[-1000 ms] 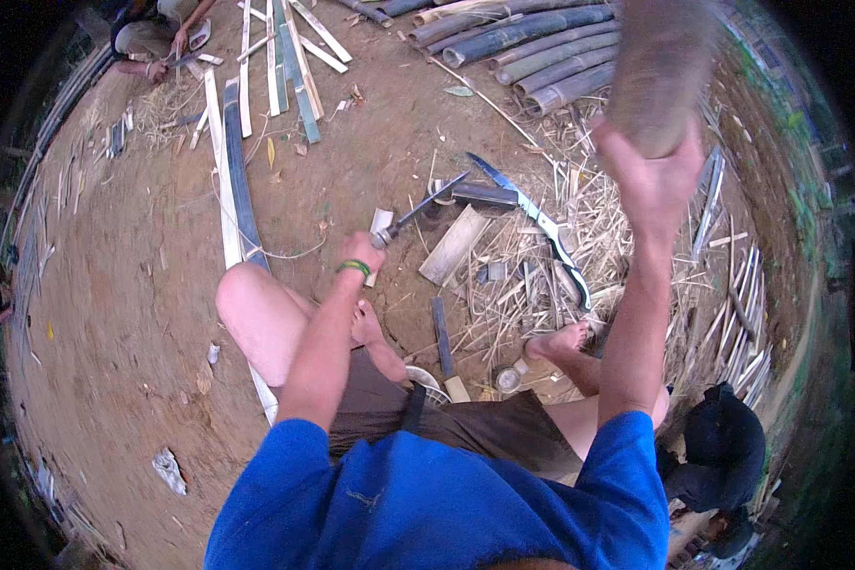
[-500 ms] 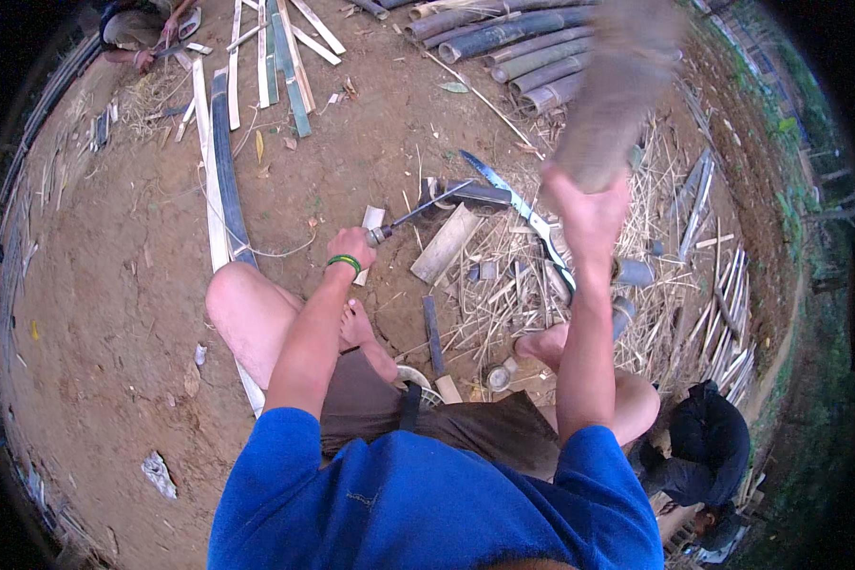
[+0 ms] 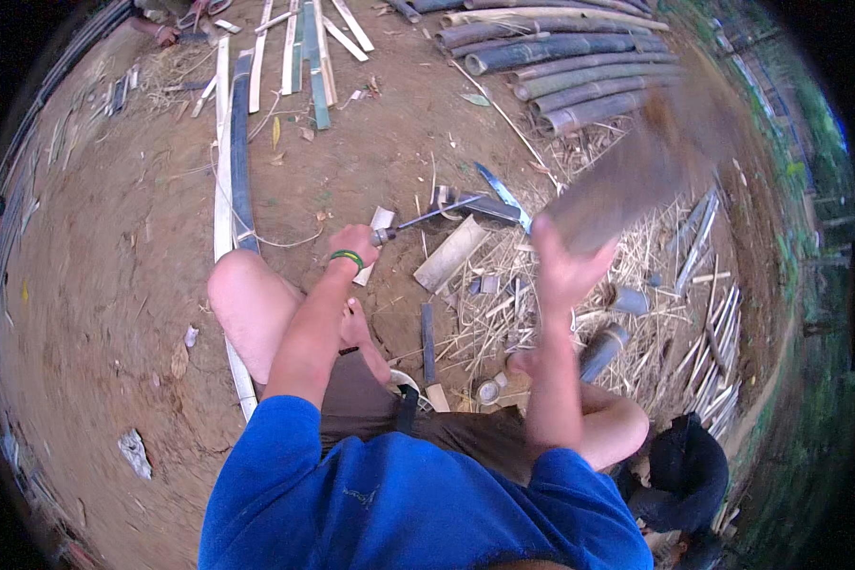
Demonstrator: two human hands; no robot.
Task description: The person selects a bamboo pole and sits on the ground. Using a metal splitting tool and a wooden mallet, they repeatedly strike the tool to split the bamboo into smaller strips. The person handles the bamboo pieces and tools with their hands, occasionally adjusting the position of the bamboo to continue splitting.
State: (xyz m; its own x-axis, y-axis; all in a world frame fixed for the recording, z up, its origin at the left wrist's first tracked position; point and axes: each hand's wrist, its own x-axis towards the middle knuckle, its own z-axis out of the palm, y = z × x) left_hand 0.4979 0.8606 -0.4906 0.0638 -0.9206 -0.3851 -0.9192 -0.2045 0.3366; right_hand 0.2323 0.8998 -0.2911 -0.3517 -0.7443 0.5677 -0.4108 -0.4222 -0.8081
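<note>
Closed round the handle of a slim-shafted chisel-like tool (image 3: 427, 217), my left hand (image 3: 354, 243) wears a green and yellow wristband. The shaft reaches across a short dark bamboo piece (image 3: 494, 211) lying on the ground; where its tip touches I cannot tell. My right hand (image 3: 570, 271) grips the near end of a thick wooden club (image 3: 627, 185), raised and blurred by motion. Beneath the club lies a curved saw blade (image 3: 502, 195); its handle is hidden behind my right hand. A pale split bamboo piece (image 3: 449, 254) rests just nearer than the dark one.
Bamboo poles (image 3: 570, 52) are piled at the far right. Long split strips (image 3: 242, 142) lie at the far left. Shavings (image 3: 503, 318) and bamboo offcuts (image 3: 603, 350) surround my right foot. One person (image 3: 684, 470) crouches at the lower right; another person's hand (image 3: 166, 36) shows far left.
The club in my right hand has swung from nearly upright in view to slanting rightward and lower. My left hand stays round the tool. The view has shifted slightly.
</note>
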